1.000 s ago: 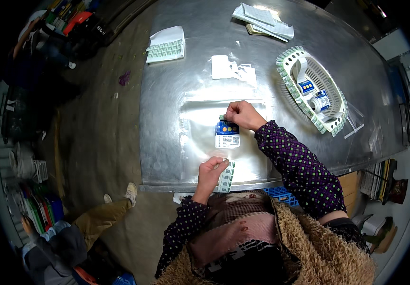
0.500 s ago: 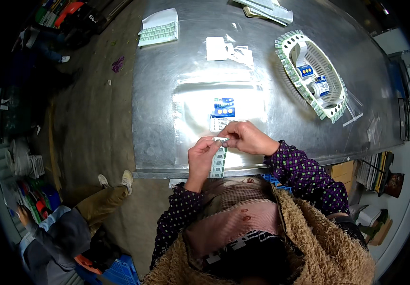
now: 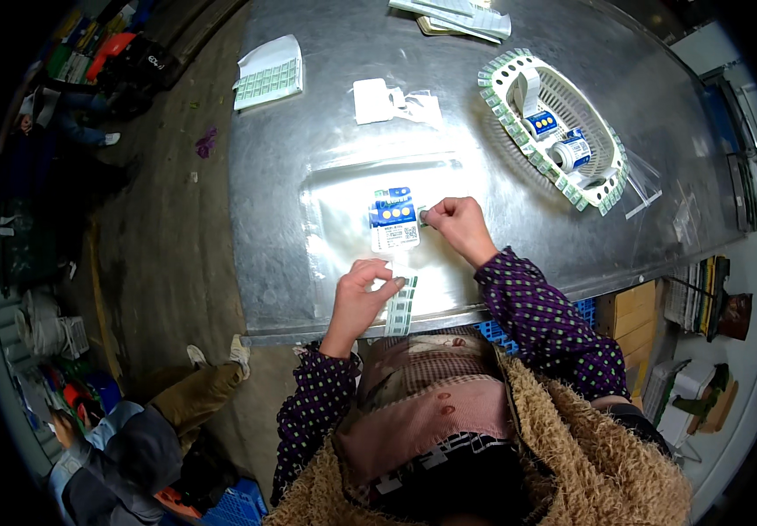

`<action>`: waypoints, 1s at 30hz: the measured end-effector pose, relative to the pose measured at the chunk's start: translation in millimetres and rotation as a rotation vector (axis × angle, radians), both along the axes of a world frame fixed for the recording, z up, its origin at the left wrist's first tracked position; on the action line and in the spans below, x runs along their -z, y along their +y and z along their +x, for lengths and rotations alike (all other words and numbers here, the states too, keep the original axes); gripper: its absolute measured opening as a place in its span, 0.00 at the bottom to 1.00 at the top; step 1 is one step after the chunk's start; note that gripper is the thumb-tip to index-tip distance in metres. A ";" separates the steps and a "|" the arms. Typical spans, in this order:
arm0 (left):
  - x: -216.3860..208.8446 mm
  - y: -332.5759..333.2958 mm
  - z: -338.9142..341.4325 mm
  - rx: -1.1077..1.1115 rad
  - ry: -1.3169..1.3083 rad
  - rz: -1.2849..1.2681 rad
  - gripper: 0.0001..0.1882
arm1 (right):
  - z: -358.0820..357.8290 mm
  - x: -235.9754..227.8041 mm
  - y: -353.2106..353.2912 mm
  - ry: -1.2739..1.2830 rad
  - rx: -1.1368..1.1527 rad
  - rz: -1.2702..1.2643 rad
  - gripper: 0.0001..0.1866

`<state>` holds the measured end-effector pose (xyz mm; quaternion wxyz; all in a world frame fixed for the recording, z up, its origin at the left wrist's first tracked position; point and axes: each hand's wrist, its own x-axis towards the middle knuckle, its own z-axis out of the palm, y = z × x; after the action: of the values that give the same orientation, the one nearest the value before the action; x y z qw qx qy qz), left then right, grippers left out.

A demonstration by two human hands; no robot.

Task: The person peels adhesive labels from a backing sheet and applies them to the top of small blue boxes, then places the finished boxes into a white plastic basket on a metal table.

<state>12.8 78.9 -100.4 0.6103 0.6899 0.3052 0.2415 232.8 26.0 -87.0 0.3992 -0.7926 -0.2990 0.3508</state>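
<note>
My left hand (image 3: 357, 302) pinches a strip of small green and white stickers (image 3: 401, 309) that hangs down at the table's near edge. Up and to the right, my right hand (image 3: 463, 230) holds one small green sticker (image 3: 423, 215) between thumb and fingertips. That sticker is right beside the edge of a blue and white label (image 3: 394, 230) with yellow dots. The label lies on or within a clear plastic bag (image 3: 330, 263) spread flat on the metal table; which of the two, I cannot tell.
A white plastic basket (image 3: 606, 149) rimmed with green stickers holds labelled rolls or containers at the right. Sticker sheets (image 3: 269, 83), white paper scraps (image 3: 372, 101) and stacked papers (image 3: 457, 19) lie farther back. A seated person (image 3: 120, 438) is at the lower left.
My right hand has moved away from the left, up to the label's right edge, with a sticker taken off the strip. My left hand keeps the strip, its fingers a little looser.
</note>
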 end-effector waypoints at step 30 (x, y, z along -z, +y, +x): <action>-1.0 -45.8 -2.1 0.139 -0.210 -0.594 0.05 | -20.3 24.1 -64.5 -0.554 -0.758 0.345 0.06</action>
<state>10.7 33.1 -99.4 0.8282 0.4720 0.2501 0.1694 212.4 -38.5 -111.2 0.2744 -0.6141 -0.7144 0.1928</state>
